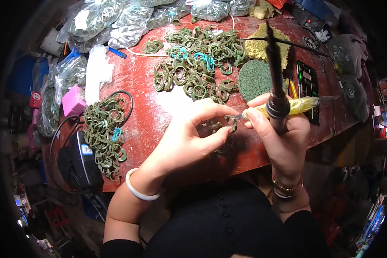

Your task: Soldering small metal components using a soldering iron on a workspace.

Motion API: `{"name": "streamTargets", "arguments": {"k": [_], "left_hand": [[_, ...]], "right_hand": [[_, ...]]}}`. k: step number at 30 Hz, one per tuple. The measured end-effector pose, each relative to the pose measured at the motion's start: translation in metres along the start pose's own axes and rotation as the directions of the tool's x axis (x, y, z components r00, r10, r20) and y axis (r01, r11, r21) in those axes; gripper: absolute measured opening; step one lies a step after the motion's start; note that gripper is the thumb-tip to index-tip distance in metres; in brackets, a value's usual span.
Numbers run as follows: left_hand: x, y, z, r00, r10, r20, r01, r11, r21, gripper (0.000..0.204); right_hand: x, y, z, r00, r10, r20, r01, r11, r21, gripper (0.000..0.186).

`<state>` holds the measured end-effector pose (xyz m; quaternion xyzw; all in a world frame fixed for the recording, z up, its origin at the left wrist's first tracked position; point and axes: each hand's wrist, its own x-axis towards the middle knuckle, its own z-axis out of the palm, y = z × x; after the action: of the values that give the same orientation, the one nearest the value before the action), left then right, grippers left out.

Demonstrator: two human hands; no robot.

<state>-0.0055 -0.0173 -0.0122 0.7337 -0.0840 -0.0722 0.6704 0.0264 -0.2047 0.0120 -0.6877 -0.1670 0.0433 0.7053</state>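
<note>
Between the thumb and fingers of my left hand (187,137) is a small cluster of dark green rings (221,124). My right hand (279,150) grips a slim tool with a yellow, wrapped handle (301,105); its thin metal tip (238,116) points left into the ring cluster. A black upright rod (273,60) with a round collar stands in front of my right hand, hiding part of the handle. Beyond my hands lies a large pile of olive-green rings (198,60) with bright blue pieces, and another pile (103,133) lies at left.
On the red table (142,120) are a green round pad (256,79), yellow sponge (260,45), dark device with a screen (309,94), pink block (73,99), white plastic sheet (96,71) and black box with cables (79,159). Several filled plastic bags (129,17) line the edges.
</note>
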Motion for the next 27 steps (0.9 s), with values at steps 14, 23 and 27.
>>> {"name": "streamTargets", "arguments": {"k": [14,23,27], "left_hand": [[0.001,0.015,-0.002,0.981,-0.193,0.035,0.189,0.883,-0.43,0.028],[0.002,0.011,-0.009,0.971,-0.175,0.163,0.233,0.847,-0.478,0.027],[0.001,0.009,-0.011,0.971,-0.174,0.166,0.237,0.814,-0.53,0.026]], "right_hand": [[-0.004,-0.008,-0.001,0.991,-0.097,-0.088,0.085,0.988,-0.133,0.011],[-0.004,-0.009,0.0,0.981,-0.194,-0.029,0.188,0.974,-0.127,0.014],[-0.004,-0.016,-0.003,0.988,-0.021,-0.151,0.001,0.992,-0.13,0.017]]}}
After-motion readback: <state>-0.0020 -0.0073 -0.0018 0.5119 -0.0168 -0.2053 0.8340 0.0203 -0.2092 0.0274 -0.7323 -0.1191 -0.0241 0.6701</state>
